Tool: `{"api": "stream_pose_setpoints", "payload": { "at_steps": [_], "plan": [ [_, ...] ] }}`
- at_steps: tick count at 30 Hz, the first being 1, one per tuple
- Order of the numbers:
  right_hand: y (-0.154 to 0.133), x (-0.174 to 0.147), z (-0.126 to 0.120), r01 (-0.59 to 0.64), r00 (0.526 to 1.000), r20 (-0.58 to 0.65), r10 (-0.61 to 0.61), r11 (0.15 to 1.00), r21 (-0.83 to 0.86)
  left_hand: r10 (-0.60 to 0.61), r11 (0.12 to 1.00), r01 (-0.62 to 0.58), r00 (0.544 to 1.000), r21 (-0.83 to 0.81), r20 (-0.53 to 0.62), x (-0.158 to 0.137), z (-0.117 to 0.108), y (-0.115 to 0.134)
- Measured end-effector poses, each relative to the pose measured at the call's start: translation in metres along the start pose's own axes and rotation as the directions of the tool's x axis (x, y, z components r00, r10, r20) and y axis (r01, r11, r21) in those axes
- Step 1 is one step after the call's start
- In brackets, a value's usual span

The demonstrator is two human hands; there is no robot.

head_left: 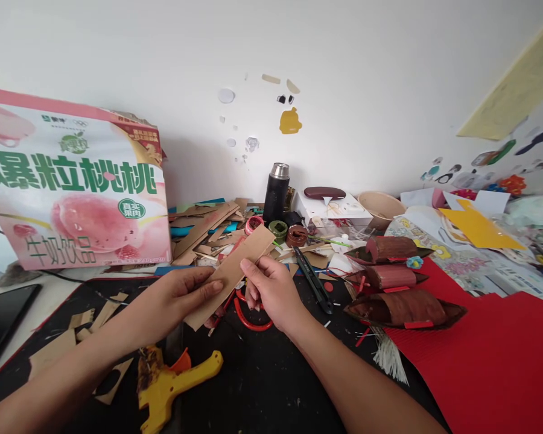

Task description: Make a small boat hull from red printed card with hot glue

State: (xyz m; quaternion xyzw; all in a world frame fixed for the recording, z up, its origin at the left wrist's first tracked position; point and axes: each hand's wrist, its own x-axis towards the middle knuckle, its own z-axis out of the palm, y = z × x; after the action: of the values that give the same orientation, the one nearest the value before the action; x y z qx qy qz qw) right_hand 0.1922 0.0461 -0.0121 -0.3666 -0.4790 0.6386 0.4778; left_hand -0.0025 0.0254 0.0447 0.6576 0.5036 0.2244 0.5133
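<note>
Between my two hands, a flat strip of brown cardboard [235, 265] is held tilted above the black work mat. My left hand [187, 292] grips its lower part, thumb lying across the face and fingers behind. On the right edge, my right hand [269, 286] pinches the strip between thumb and curled fingers. Behind and below the strip, red-orange scissor handles [253, 325] are partly hidden. A black utility knife [313, 280] lies just right of my right hand. Near my left forearm rests a yellow glue gun [174, 386] with a dark-stained front.
A large pink drink carton [76, 187] stands at the left. Cardboard scraps [208, 229] and a black thermos [277, 196] are at the back. Several small brown model boats [405, 308] stand at the right by red corrugated sheets [493, 349]. A dark tablet-like object [4, 319] lies far left.
</note>
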Motion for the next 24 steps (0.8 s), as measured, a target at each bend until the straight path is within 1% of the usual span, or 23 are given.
{"api": "stream_pose_setpoints", "payload": {
  "at_steps": [2, 4, 7, 9, 11, 14, 15, 16, 17, 18, 19, 20, 21, 22, 24],
  "plan": [
    [0.002, 0.0, 0.0, 0.024, 1.0, -0.009, -0.025, 0.997, -0.067, 0.012, 0.997, -0.01, 0.999, 0.072, -0.032, 0.001, -0.001, -0.002],
    [0.004, 0.0, 0.0, 0.046, 0.998, -0.025, -0.05, 0.987, -0.153, -0.003, 0.994, 0.008, 0.999, 0.11, -0.047, 0.002, -0.002, -0.006],
    [0.008, -0.003, -0.001, 0.083, 0.994, -0.044, -0.102, 0.946, -0.313, -0.029, 0.986, 0.044, 0.995, 0.161, -0.093, 0.005, -0.002, -0.013],
    [0.009, -0.005, -0.001, 0.108, 0.99, -0.048, -0.136, 0.917, -0.383, -0.012, 0.983, 0.033, 0.993, 0.181, -0.119, 0.006, -0.001, -0.015],
    [0.008, -0.006, 0.0, 0.123, 0.987, -0.047, -0.153, 0.914, -0.387, 0.001, 0.988, 0.016, 0.994, 0.151, -0.108, 0.006, 0.001, -0.015],
    [0.003, -0.008, 0.002, 0.122, 0.991, -0.025, -0.134, 0.952, -0.279, -0.028, 0.999, 0.031, 0.997, 0.045, -0.073, 0.004, -0.001, -0.01],
    [0.002, -0.009, 0.003, 0.115, 0.993, -0.012, -0.121, 0.966, -0.233, -0.041, 0.999, 0.043, 0.995, 0.011, -0.088, 0.003, -0.004, -0.008],
    [0.0, -0.009, 0.004, 0.106, 0.994, 0.0, -0.108, 0.976, -0.191, -0.052, 0.999, 0.05, 0.99, -0.02, -0.13, 0.002, -0.008, -0.005],
    [-0.001, -0.009, 0.004, 0.095, 0.995, 0.009, -0.095, 0.983, -0.158, -0.059, 0.998, 0.051, 0.979, -0.047, -0.194, 0.002, -0.013, -0.003],
    [-0.002, -0.008, 0.004, 0.086, 0.996, 0.012, -0.086, 0.988, -0.132, -0.06, 0.997, 0.045, 0.954, -0.061, -0.292, 0.001, -0.018, 0.0],
    [-0.004, -0.008, 0.003, 0.079, 0.997, 0.007, -0.079, 0.991, -0.112, -0.054, 0.997, 0.027, 0.91, -0.072, -0.411, 0.0, -0.023, 0.003],
    [-0.005, -0.007, 0.003, 0.075, 0.997, -0.003, -0.076, 0.993, -0.093, -0.046, 0.997, 0.012, 0.871, -0.072, -0.49, -0.002, -0.028, 0.006],
    [-0.005, -0.005, 0.002, 0.074, 0.997, -0.019, -0.076, 0.995, -0.073, -0.035, 0.997, -0.005, 0.841, -0.072, -0.541, -0.003, -0.031, 0.009],
    [-0.006, -0.004, 0.001, 0.074, 0.996, -0.036, -0.077, 0.996, -0.055, -0.027, 0.998, -0.015, 0.82, -0.068, -0.572, -0.005, -0.034, 0.012],
    [-0.007, -0.002, -0.001, 0.074, 0.995, -0.069, -0.076, 0.997, -0.027, -0.018, 0.998, -0.027, 0.799, -0.065, -0.601, -0.008, -0.037, 0.016]
  ]
}}
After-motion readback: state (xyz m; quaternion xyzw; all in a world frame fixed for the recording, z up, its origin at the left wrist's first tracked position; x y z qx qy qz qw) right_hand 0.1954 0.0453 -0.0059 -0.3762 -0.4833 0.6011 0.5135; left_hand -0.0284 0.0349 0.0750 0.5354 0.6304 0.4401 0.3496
